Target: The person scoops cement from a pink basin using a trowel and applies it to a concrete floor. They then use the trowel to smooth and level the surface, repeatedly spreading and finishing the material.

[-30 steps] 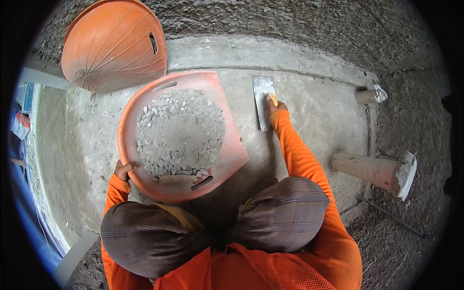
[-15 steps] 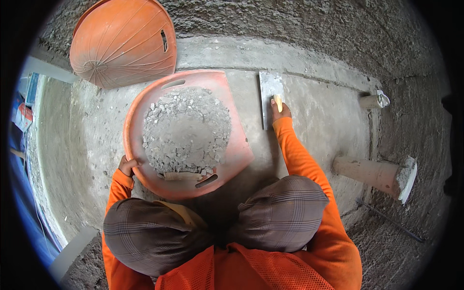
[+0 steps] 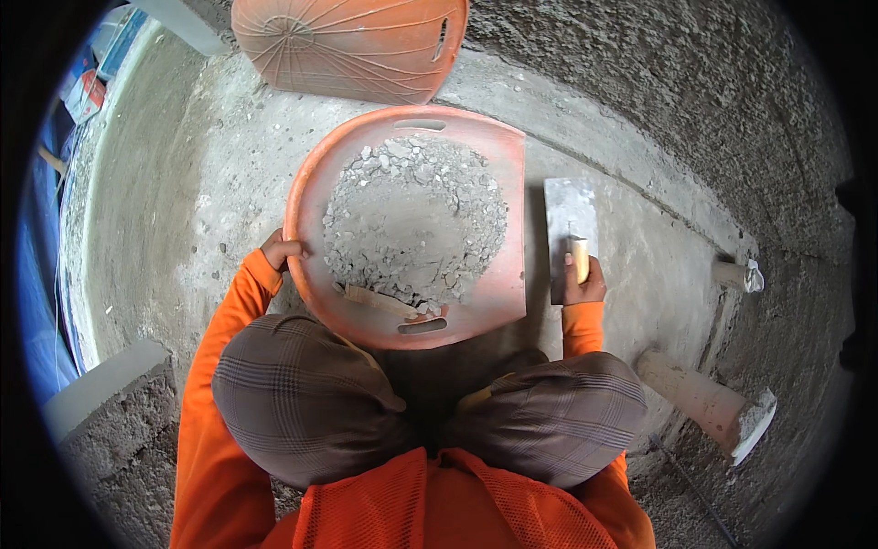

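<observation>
My left hand (image 3: pixel 284 250) grips the left rim of an orange plastic scoop pan (image 3: pixel 498 293), fingers closed round its edge. Grey rubble and dust (image 3: pixel 402 220) lie in the pan, with a flat brownish strip (image 3: pixel 380 300) near the slot handle closest to me. To the right of the pan's straight edge, my right hand (image 3: pixel 585 282) is wrapped round the pale handle of a rectangular plastering trowel (image 3: pixel 569 206). The trowel's metal blade is against or just over the concrete floor, apart from the pan; exact contact I cannot tell.
Another orange pan (image 3: pixel 352 50) rests upside down against the rough wall (image 3: pixel 658 101) at the far side. Two pipe stubs (image 3: pixel 690 393) (image 3: pixel 732 275) stick up at the right. A thin rod (image 3: pixel 700 499) lies at lower right, and blue sheeting (image 3: pixel 41 284) hangs at far left.
The pan has turned slightly, its straight edge now facing right. My right hand has drawn the trowel nearer to me. The whole view has also shifted and rotated.
</observation>
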`<state>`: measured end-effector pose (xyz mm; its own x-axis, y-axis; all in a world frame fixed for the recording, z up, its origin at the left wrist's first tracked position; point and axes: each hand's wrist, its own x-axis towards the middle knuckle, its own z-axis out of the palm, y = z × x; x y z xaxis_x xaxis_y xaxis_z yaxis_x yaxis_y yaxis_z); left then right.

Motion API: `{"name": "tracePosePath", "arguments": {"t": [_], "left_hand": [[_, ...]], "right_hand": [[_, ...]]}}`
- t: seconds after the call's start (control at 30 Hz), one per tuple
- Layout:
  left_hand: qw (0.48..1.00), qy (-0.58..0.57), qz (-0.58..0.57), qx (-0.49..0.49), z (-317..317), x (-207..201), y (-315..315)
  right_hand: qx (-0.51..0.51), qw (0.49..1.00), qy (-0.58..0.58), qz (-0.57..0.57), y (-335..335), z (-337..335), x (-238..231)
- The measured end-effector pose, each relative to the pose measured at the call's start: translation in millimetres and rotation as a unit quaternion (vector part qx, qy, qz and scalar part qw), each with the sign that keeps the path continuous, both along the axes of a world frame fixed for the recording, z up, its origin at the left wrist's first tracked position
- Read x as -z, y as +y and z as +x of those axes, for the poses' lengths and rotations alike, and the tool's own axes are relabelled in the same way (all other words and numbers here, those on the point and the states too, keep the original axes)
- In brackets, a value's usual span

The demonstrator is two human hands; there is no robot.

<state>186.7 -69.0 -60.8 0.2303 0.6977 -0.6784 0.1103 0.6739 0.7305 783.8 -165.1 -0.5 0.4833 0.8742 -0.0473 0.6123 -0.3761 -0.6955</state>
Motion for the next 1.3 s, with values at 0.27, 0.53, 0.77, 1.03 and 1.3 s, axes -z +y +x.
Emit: {"name": "tracePosePath", "arguments": {"t": [0.27,0.53,0.77,1.03,1.3], "left_hand": [[0.998,-0.059,-0.011,-0.022,-13.7,27.7,-1.9],[0.996,0.031,0.057,-0.061,19.8,-13.5,-18.9],[0.977,0.186,0.106,-0.024,52.2,-49.0,-10.1],[0.752,0.429,0.005,0.501,83.8,-150.8,91.3],[0.656,0.418,0.404,0.481,209.2,-139.7,191.6]], "right_hand": [[-0.098,0.98,-0.17,-0.036,-49.2,64.7,52.5],[-0.056,0.758,0.532,-0.374,-93.8,-29.9,49.7],[-0.01,0.738,0.561,-0.374,-89.3,-67.0,83.6],[0.046,0.697,0.632,-0.335,-102.6,-84.3,81.3],[-0.009,0.514,0.761,-0.396,-102.5,-95.1,79.9]]}}
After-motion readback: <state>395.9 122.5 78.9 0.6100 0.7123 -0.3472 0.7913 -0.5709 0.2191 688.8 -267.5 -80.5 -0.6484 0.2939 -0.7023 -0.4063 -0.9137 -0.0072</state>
